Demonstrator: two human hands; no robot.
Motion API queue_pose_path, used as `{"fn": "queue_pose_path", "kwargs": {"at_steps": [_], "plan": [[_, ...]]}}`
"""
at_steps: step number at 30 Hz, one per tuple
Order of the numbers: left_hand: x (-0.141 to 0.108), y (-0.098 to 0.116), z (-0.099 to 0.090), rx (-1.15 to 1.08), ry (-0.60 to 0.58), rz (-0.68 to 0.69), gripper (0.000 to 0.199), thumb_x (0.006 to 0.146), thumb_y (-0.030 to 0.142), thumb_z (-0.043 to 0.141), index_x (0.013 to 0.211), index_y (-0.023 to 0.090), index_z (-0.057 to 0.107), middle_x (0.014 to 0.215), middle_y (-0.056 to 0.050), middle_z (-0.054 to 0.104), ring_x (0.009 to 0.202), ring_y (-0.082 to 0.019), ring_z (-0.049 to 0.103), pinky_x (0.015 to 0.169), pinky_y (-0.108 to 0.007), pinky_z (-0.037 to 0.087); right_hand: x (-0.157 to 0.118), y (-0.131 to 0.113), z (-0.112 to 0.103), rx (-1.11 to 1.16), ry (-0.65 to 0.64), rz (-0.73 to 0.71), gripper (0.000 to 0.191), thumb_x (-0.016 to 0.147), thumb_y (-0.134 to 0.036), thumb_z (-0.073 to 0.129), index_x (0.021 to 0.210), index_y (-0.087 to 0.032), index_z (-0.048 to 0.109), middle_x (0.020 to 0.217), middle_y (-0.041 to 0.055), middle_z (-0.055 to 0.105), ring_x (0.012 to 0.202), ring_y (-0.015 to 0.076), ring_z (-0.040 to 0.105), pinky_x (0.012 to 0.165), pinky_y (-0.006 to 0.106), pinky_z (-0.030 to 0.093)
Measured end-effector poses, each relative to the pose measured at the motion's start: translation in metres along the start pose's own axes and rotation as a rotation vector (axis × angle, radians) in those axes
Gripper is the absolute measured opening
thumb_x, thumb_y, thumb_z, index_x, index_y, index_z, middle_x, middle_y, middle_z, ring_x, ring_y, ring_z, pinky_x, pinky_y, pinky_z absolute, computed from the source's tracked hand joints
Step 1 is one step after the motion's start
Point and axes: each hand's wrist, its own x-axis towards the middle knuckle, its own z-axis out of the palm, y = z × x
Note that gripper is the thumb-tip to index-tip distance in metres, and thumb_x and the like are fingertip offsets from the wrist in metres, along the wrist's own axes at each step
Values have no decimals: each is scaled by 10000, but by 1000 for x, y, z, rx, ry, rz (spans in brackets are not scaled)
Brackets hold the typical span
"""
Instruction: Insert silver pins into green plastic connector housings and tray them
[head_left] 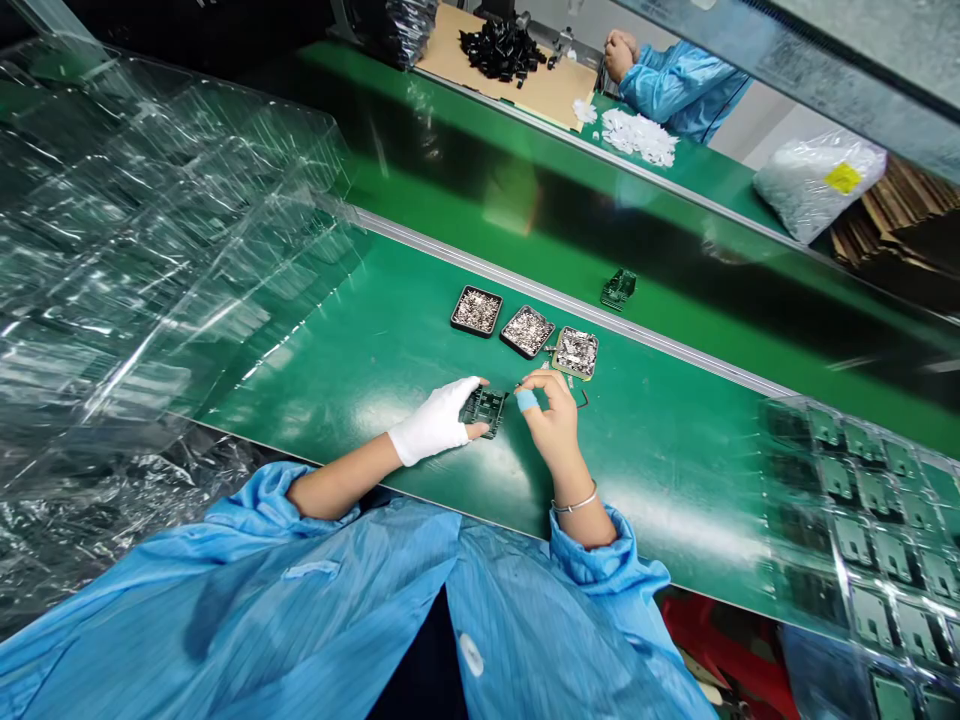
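My left hand (439, 422), in a white glove with bare fingertips, grips a green circuit board (485, 408) by its left side, just above the green table. At the board's right edge my right hand (549, 405) is closed in a pinch, with a blue wrap on one finger. What sits between those fingertips is too small to make out. Beyond the hands stand a dark tray (476, 310), a second dark tray (527, 331) and a yellowish-edged tray (576, 352), all filled with small shiny metal parts. A thin bent dark rod (583, 399) lies beside my right hand.
Clear plastic trays (165, 220) are piled at the left. At the right, more clear trays (874, 500) hold several boards. Past a metal rail (480, 268), another circuit board (619, 289) lies on the green belt. A co-worker's hands (621, 55) are at the far bench.
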Motion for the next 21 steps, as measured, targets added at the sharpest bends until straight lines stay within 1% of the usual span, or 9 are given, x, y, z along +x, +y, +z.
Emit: {"fn": "queue_pose_path", "kwargs": {"at_steps": [3, 5, 7, 9, 13, 15, 18, 21], "plan": [[-1, 5, 1, 7, 84, 91, 460, 802, 272, 602, 1228, 149, 479, 1196, -128, 563, 1146, -261, 545, 1016, -402, 446, -4, -2, 6, -17, -71, -73, 71, 839, -219, 532, 796, -216, 589, 982, 64, 618, 981, 204, 575, 928, 400, 448], [-2, 8, 0, 18, 115, 143, 433, 813, 257, 575, 1219, 146, 474, 1176, -127, 562, 1131, -253, 546, 1008, -398, 451, -8, -4, 11, -26, -137, -128, 74, 840, -202, 528, 809, -219, 594, 999, 61, 623, 993, 201, 575, 994, 431, 409], [-4, 10, 0, 37, 140, 160, 440, 798, 239, 577, 1213, 150, 460, 1162, -120, 563, 1113, -250, 552, 995, -401, 462, -11, -5, 15, -39, -169, -159, 78, 839, -189, 525, 819, -222, 592, 996, 54, 628, 986, 196, 578, 1048, 459, 360], [-5, 11, 1, 53, 161, 163, 444, 782, 228, 581, 1200, 159, 449, 1143, -110, 565, 1088, -247, 559, 976, -406, 474, -12, -5, 18, -53, -160, -158, 80, 831, -176, 522, 825, -222, 587, 999, 55, 629, 985, 198, 577, 1055, 466, 350], [-6, 12, 1, 62, 176, 189, 421, 776, 235, 580, 1170, 163, 448, 1109, -102, 565, 1052, -242, 568, 950, -404, 487, -13, -4, 18, -68, -141, -140, 82, 819, -166, 519, 831, -224, 577, 1000, 63, 630, 976, 204, 574, 1012, 450, 390], [-6, 12, 1, 67, 181, 197, 421, 780, 250, 582, 1169, 159, 447, 1110, -106, 563, 1052, -244, 568, 948, -405, 488, -13, -4, 18, -74, -146, -131, 80, 831, -173, 513, 830, -226, 574, 994, 60, 632, 974, 201, 576, 1020, 449, 384], [-7, 12, 1, 71, 191, 203, 431, 790, 278, 583, 1179, 154, 442, 1121, -115, 560, 1064, -250, 564, 951, -412, 485, -13, -5, 18, -70, -154, -145, 84, 844, -170, 507, 830, -224, 570, 983, 52, 634, 958, 191, 583, 1041, 454, 358], [-7, 12, 2, 74, 199, 221, 436, 801, 300, 577, 1185, 146, 441, 1122, -123, 561, 1060, -253, 565, 944, -417, 489, -13, -4, 18, -54, -133, -163, 75, 839, -160, 513, 831, -214, 564, 975, 58, 631, 945, 192, 582, 1003, 448, 383]]}}
